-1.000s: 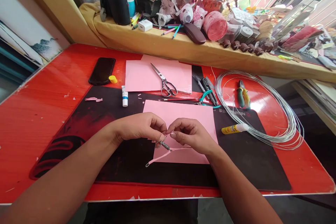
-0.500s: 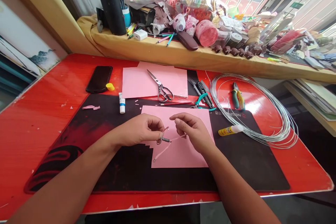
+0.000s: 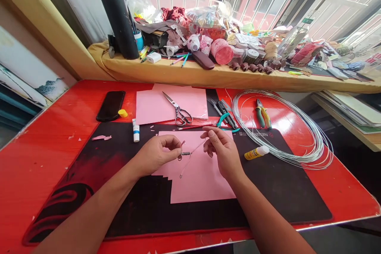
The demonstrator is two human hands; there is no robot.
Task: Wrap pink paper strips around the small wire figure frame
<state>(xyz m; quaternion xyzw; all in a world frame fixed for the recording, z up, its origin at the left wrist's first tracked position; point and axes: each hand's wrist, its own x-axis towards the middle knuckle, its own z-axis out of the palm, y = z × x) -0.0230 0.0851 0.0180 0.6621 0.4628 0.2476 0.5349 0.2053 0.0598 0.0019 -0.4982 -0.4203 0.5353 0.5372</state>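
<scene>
My left hand (image 3: 162, 152) pinches a small wire frame (image 3: 186, 153) by one end, between thumb and forefinger. The frame has a dark, tightly coiled middle and thin wire limbs wrapped in pink. One pink limb (image 3: 185, 167) hangs down to a small loop at its tip. Another slants up to the right, and its end meets the fingers of my right hand (image 3: 222, 149), which are curled around it. The frame is held above a pink paper sheet (image 3: 202, 186) with a stepped left edge, lying on a black desk mat (image 3: 137, 214).
Scissors (image 3: 177, 109) rest on more pink paper (image 3: 149, 107) behind. Teal-handled pliers (image 3: 222, 120), a coil of wire (image 3: 315, 154), green-yellow pliers (image 3: 263, 115) and a glue stick (image 3: 256, 152) lie rightward. A white tube (image 3: 136, 131) and a phone (image 3: 110, 106) are leftward.
My right hand has risen slightly, and the limb at its fingers now slants upward more steeply. The hanging limb points more straight down. The camera view has tilted up a little.
</scene>
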